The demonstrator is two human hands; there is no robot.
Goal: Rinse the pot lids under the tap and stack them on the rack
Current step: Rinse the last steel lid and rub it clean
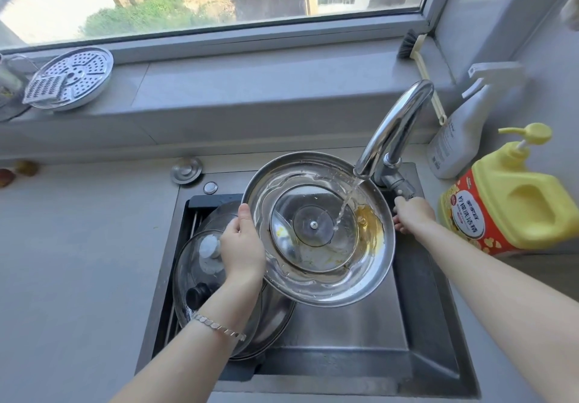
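Note:
A large steel pot lid (316, 271), underside up and smeared with yellow residue, is tilted over the sink. My left hand (242, 242) grips its left rim. Water runs from the chrome tap (391, 130) onto the lid's inner face. My right hand (410, 214) holds the tap lever at the tap's base. A glass lid (200, 264) with a black knob lies on the rack (194, 224) at the sink's left side, and other steel lids (275, 315) lie stacked beneath it, partly hidden by my left arm.
A yellow detergent jug (513, 202) and a white spray bottle (460, 130) stand right of the sink (344, 340). A perforated steamer plate (75, 76) and a grater lean on the window ledge. A brush (416, 54) hangs by the window corner.

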